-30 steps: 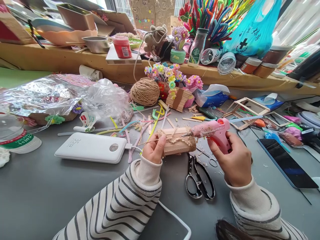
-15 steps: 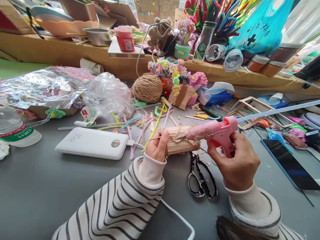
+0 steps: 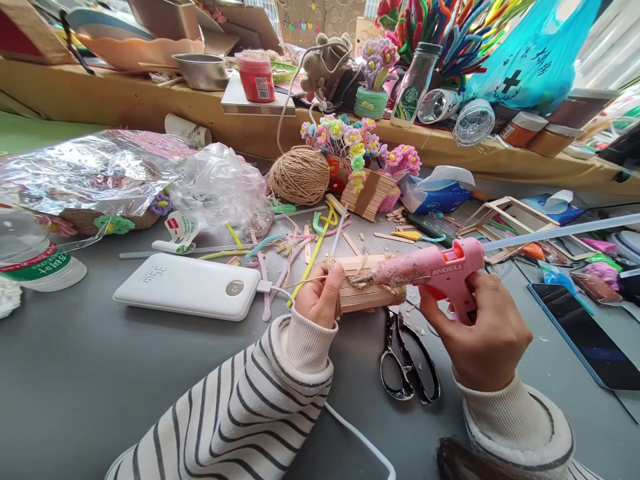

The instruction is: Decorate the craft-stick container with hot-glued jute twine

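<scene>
My left hand (image 3: 320, 293) is closed on the left end of a small craft-stick piece (image 3: 367, 297), made of pale wooden sticks with twine wound round its ends. Its thumb presses near the twine (image 3: 345, 280). In my right hand (image 3: 483, 330) is a pink hot glue gun (image 3: 427, 267), gripped by the handle, with a long translucent glue stick (image 3: 555, 233) coming out of its back. The nozzle points left and lies over the top of the craft-stick piece; I cannot tell whether it touches. Black-handled scissors (image 3: 407, 363) lie on the table just below the piece.
A white power bank (image 3: 187, 287) with a cable sits left of my hands; a phone (image 3: 585, 333) lies to the right. Behind are a twine ball (image 3: 299, 175), scattered sticks and pipe cleaners, and a craft-stick frame (image 3: 495, 227). A glass bottle (image 3: 414, 87) stands on the back ledge.
The whole view has shifted slightly, so things appear a little further right. Both hands keep their holds, and the glue gun's nozzle stays over the craft-stick piece.
</scene>
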A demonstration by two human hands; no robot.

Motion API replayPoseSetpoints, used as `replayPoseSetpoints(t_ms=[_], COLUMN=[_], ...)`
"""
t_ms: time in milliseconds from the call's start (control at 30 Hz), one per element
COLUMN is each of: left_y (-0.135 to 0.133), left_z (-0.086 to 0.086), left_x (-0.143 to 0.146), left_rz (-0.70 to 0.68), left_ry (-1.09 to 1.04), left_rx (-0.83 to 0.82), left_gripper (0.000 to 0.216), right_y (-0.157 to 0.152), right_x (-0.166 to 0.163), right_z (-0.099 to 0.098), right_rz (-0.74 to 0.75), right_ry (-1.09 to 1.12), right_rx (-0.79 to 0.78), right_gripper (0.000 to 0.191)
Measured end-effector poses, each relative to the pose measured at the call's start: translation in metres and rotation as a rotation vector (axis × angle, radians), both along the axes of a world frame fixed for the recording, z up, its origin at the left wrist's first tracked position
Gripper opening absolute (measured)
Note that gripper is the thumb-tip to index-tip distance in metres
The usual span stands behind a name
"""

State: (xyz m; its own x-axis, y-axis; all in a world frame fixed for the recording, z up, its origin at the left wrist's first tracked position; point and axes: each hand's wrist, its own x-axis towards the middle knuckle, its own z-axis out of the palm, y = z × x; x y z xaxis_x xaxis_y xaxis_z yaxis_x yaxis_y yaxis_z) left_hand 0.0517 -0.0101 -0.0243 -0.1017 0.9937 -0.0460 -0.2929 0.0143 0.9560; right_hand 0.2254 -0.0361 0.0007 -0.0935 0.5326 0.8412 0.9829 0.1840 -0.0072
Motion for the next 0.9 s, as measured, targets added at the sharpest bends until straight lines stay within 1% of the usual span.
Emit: replayPoseSetpoints(t_ms=[167,367,567,767,900], left_y=[-0.001,-0.001,-0.001,-0.003,-0.003], left_z=[0.001,0.002,0.005,0.011,0.012], left_x=[0.000,0.000,0.000,0.001,0.001], left_rz=[0.003,-0.027,-0.043,-0.050,-0.028], left_ry=[0.006,-0.059,-0.109,-0.109,-0.081], left_rx=[-0.002,-0.020,-0.001,-0.023,-0.017], left_gripper=[0.032,0.030,0.024,0.025,0.023], right_y=[-0.001,-0.001,-0.001,-0.001,-0.001], right_x=[0.001,0.000,0.000,0.001,0.001], right_z=[0.001,0.001,0.002,0.002,0.002], right_rz=[-0.005,-0.002,0.000,-0.004,-0.006], right_ry=[-0.006,0.003,0.002,-0.015,-0.019], right_rx=[-0.010,-0.011,-0.003,0.007,0.015], right_gripper=[0.030,0.029,0.027,0.028,0.028])
